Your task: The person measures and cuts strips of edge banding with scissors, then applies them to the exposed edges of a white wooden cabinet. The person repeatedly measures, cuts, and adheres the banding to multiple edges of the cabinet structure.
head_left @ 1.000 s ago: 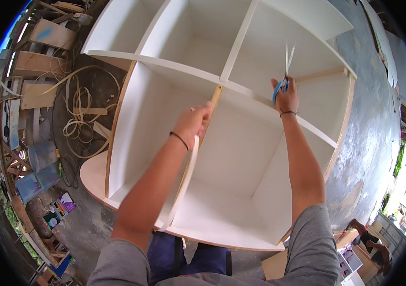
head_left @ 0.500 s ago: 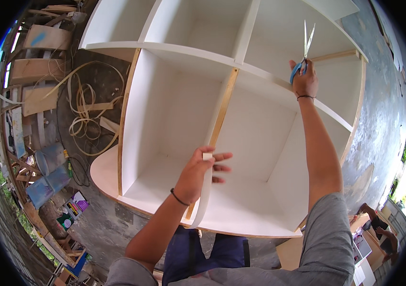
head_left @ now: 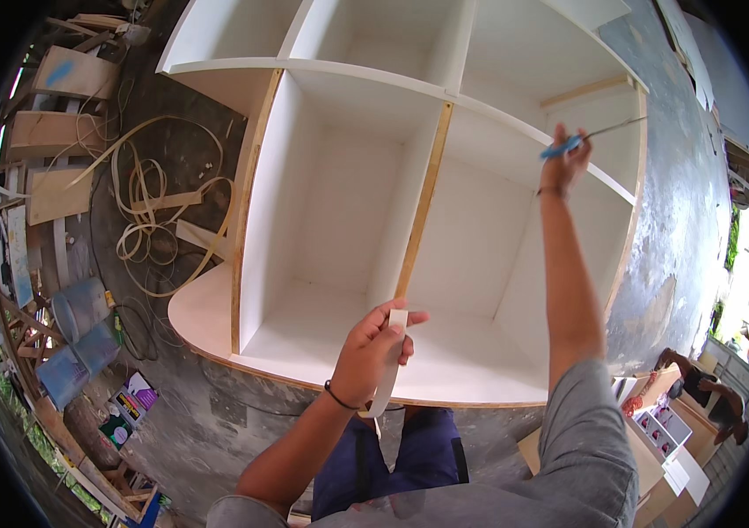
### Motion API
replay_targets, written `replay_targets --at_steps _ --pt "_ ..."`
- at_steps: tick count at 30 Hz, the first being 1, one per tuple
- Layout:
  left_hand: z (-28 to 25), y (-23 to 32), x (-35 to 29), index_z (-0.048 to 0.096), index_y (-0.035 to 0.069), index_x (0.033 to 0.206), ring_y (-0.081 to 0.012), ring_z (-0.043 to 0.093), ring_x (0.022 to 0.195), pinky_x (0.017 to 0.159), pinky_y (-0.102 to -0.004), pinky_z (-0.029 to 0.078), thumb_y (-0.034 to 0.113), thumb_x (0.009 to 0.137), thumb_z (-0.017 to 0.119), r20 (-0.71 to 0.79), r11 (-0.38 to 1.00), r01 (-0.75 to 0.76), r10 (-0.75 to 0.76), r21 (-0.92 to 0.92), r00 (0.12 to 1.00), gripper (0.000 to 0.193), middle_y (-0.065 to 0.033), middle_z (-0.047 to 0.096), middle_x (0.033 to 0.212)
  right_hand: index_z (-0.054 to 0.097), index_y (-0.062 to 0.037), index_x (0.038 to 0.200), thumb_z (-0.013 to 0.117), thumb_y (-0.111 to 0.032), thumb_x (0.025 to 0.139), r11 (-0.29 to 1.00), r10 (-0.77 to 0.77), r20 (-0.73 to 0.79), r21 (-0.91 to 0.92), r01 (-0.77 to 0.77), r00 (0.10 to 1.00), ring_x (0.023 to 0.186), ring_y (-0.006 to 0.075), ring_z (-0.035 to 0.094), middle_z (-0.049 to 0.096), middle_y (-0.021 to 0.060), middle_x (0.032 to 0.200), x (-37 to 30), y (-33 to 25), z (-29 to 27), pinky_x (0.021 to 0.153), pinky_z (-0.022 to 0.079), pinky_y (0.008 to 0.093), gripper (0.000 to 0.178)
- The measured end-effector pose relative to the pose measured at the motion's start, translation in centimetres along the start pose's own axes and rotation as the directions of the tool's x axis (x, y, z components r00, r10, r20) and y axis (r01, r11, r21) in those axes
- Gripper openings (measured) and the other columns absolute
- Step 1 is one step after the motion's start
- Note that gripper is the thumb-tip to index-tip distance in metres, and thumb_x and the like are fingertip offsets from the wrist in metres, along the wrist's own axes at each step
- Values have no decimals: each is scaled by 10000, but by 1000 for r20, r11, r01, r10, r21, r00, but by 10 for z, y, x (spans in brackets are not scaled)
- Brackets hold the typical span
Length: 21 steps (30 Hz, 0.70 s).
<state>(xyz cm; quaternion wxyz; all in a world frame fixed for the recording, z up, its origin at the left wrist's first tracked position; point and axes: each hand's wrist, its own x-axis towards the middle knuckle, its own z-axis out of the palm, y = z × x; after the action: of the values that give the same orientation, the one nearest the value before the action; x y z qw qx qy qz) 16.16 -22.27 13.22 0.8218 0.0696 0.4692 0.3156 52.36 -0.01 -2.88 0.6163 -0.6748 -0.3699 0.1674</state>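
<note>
My left hand (head_left: 364,359) is closed on a white edge-banding strip (head_left: 386,385), pinched between thumb and fingers. The strip's short end sticks up past the thumb, and its tail hangs down by the cabinet's near edge. Farther off to the right, my right hand (head_left: 566,169) grips blue-handled scissors (head_left: 561,148). Their blades point right and look blurred; whether they are spread I cannot make out. Both hands are over a large white cabinet (head_left: 365,74) lying with its compartments facing up. Its middle divider (head_left: 425,204) shows a bare, wood-coloured edge just beyond my left hand.
Loose coils of pale banding (head_left: 141,198) lie on the floor to the left, near wooden boards (head_left: 62,136). Blue containers (head_left: 80,308) and a purple-and-white box (head_left: 139,387) stand nearer. Another person (head_left: 713,396) is at the far right, beside small white shelves (head_left: 663,431).
The scissors have swung from pointing away, blades spread, to pointing right. My left hand has raised the strip's end off the divider edge and come slightly nearer. The whole view has shifted a little.
</note>
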Motion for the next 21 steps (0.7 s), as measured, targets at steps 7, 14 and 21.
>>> replay_targets --at_steps 7,14,21 --pt "28 31 15 523 38 1144 -155 596 735 656 -275 484 87 939 547 -14 977 -212 212 27 977 212 -163 646 1103 465 -18 1202 613 -332 928 572 518 689 162 -804 507 924 212 625 625 125 983 -297 -158 -77 822 521 363 442" --pt "61 97 55 559 47 1098 -168 636 779 623 -273 495 111 950 543 -110 910 -377 398 175 911 162 -116 664 1025 381 -17 1283 656 -456 878 -6 425 904 56 -998 48 990 286 627 615 191 1049 -433 -224 -129 909 484 409 658" --pt "74 114 106 566 2 1037 -164 639 703 573 -279 499 113 935 551 -94 819 -449 510 358 855 151 -99 654 949 452 -6 1208 588 -219 942 268 552 790 132 -954 265 840 222 656 651 138 942 -490 -253 -153 755 530 336 368"
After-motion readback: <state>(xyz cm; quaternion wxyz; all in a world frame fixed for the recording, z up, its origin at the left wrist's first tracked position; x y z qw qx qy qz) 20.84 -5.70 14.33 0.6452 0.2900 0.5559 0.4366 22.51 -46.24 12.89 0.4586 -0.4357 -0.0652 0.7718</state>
